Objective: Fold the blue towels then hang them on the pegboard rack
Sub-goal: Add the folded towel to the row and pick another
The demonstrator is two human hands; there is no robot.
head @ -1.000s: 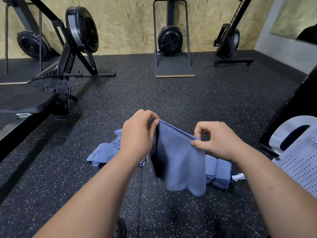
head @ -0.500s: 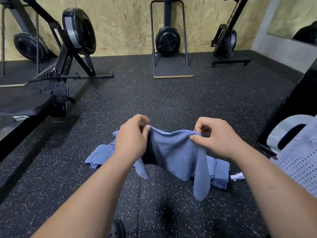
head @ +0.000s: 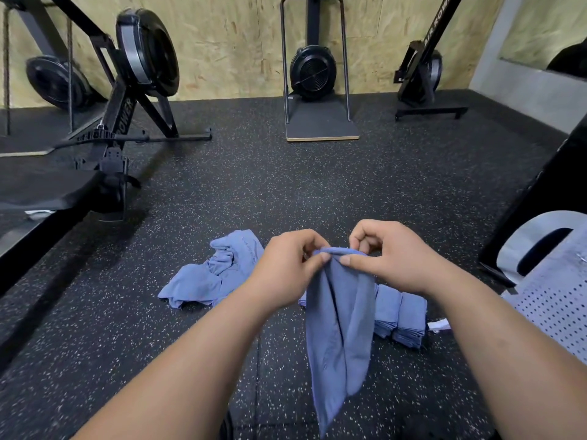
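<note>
Both hands are up in front of the person, close together, and each has the top edge of one blue towel (head: 340,328) nipped between thumb and curled fingers. The left hand (head: 286,268) takes the left end of the bunched edge, and the right hand (head: 390,258) sits just beside it. The cloth hangs from that pinch in a narrow, twisted drape above the rubber floor (head: 317,192). That is where I would expect trouble. With the edge gathered into so short a span, the corners are likely not matched, so a fold made from here could come out lopsided and creased. The hold is only a fingertip one on each side. If either hand lets go to hunt for a corner, the towel could swing down one-sided, or slip onto the speckled floor and pick up grit. Behind the hands lie a loose heap of unfolded towels (head: 216,274) to the left and a neat folded stack (head: 403,315) to the right. A dangling tail dragged across that stack could knock it askew. The pale perforated panel (head: 552,306) at the right edge may be the pegboard rack, though too little of it shows for me to be sure. No towel hangs on the part in view.
</note>
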